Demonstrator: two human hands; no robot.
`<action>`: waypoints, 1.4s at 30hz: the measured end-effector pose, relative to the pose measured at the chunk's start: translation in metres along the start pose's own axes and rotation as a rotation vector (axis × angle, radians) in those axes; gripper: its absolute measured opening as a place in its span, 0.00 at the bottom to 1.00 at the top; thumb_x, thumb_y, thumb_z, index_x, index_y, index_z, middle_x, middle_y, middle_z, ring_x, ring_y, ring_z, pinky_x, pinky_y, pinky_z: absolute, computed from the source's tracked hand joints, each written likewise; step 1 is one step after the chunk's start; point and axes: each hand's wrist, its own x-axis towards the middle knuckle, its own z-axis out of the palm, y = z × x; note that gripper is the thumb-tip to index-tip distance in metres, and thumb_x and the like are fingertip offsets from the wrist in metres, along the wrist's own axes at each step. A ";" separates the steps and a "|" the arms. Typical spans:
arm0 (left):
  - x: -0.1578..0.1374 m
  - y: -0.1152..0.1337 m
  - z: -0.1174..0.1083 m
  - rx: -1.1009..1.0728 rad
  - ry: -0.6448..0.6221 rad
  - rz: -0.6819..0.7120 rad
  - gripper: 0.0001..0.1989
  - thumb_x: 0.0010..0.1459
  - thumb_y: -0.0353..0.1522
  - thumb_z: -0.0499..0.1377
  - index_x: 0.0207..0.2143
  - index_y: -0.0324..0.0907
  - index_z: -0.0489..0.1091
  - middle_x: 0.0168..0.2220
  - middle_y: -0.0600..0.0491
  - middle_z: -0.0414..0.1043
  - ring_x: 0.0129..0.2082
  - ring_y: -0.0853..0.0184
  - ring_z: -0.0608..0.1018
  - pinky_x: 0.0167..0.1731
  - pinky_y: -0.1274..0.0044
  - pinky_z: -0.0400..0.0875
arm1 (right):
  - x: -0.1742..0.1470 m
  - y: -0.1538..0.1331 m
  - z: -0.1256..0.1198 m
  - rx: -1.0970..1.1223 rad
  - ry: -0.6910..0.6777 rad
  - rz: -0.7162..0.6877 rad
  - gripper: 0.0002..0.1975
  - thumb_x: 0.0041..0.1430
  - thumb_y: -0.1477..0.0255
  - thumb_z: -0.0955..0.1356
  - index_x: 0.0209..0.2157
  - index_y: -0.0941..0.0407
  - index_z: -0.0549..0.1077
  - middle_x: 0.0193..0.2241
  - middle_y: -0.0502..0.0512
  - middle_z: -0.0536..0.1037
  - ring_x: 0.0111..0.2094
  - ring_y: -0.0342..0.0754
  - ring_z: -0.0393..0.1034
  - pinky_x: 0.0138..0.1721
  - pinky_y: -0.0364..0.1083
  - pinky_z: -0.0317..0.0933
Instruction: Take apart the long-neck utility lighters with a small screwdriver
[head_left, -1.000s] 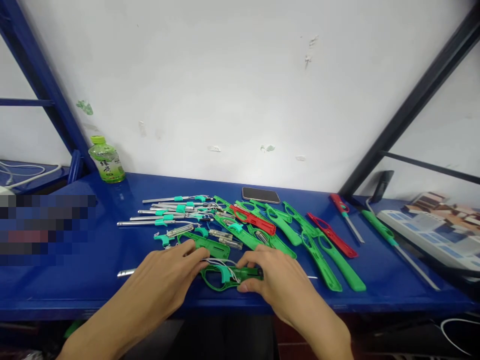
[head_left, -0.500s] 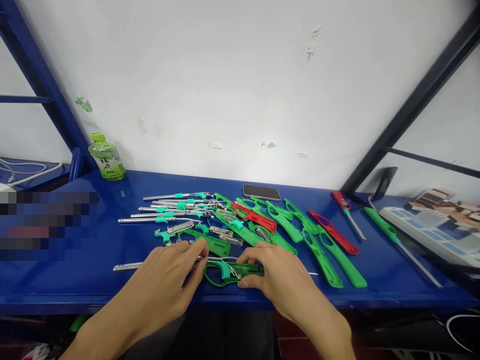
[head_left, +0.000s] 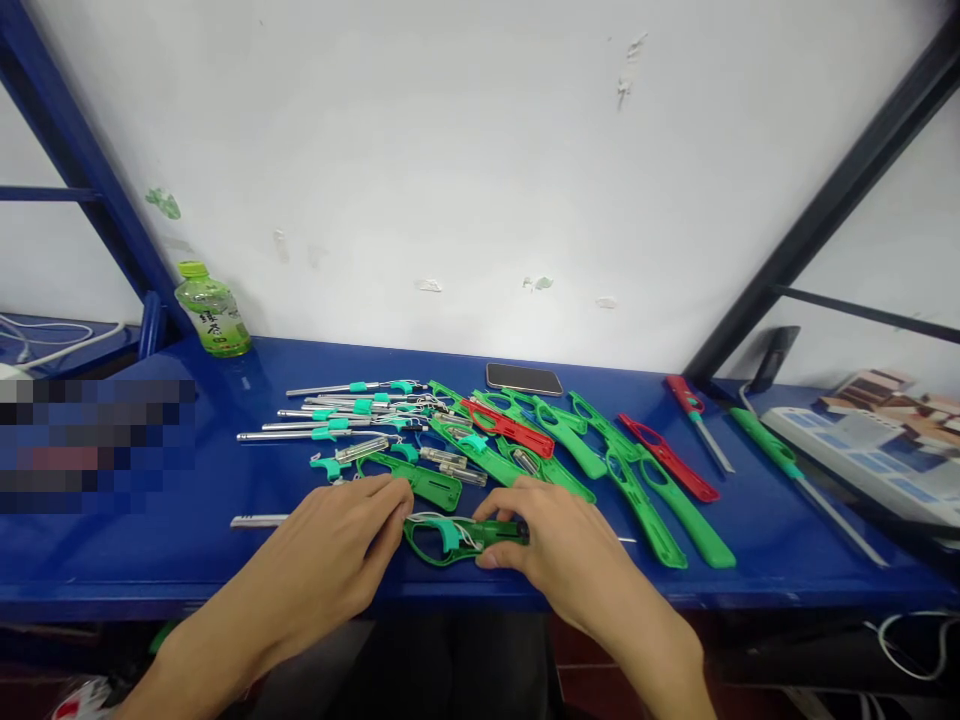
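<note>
At the table's front edge lies a green lighter handle half (head_left: 421, 553), its inner side up, with a teal trigger (head_left: 450, 535) and thin white wires in it. My right hand (head_left: 551, 530) is closed around the handle's right end, thumb below and fingers above. My left hand (head_left: 349, 535) pinches at the left end, where a metal lighter tube (head_left: 259, 521) sticks out to the left beneath it. The fingertips of that hand hide where tube and handle meet. Just behind lies another green handle half (head_left: 439, 490).
Behind are several metal tubes with teal parts (head_left: 281, 435), clear fuel tanks (head_left: 461, 472), green shells (head_left: 652, 525) and red shells (head_left: 667, 460). Whole lighters (head_left: 765, 440) lie at right. A phone (head_left: 523, 379) and a bottle (head_left: 214, 310) stand near the wall.
The left fingers have closed in at the handle's left end, and the white wires there lie nearer the shell. The right hand keeps its hold almost unmoved.
</note>
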 end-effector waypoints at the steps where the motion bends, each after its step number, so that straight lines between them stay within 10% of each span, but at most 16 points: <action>1: 0.000 0.000 -0.001 -0.019 -0.014 -0.001 0.19 0.80 0.34 0.45 0.39 0.47 0.74 0.36 0.52 0.81 0.33 0.62 0.82 0.34 0.72 0.72 | 0.000 0.000 0.000 0.005 -0.001 0.000 0.14 0.64 0.71 0.83 0.48 0.42 0.87 0.45 0.46 0.85 0.48 0.56 0.80 0.41 0.47 0.59; 13: -0.016 -0.012 -0.009 -0.075 -0.027 -0.054 0.15 0.78 0.36 0.52 0.53 0.54 0.79 0.54 0.56 0.85 0.55 0.59 0.85 0.55 0.71 0.79 | 0.002 0.002 0.000 -0.018 -0.002 -0.002 0.14 0.64 0.69 0.83 0.49 0.41 0.87 0.44 0.46 0.85 0.47 0.55 0.81 0.41 0.48 0.61; 42: -0.001 0.007 -0.006 -0.057 0.024 0.017 0.11 0.73 0.31 0.51 0.38 0.47 0.71 0.33 0.58 0.76 0.28 0.67 0.76 0.31 0.74 0.65 | 0.002 0.004 0.002 -0.001 0.010 -0.018 0.14 0.63 0.69 0.84 0.48 0.41 0.87 0.44 0.45 0.86 0.46 0.54 0.80 0.40 0.47 0.59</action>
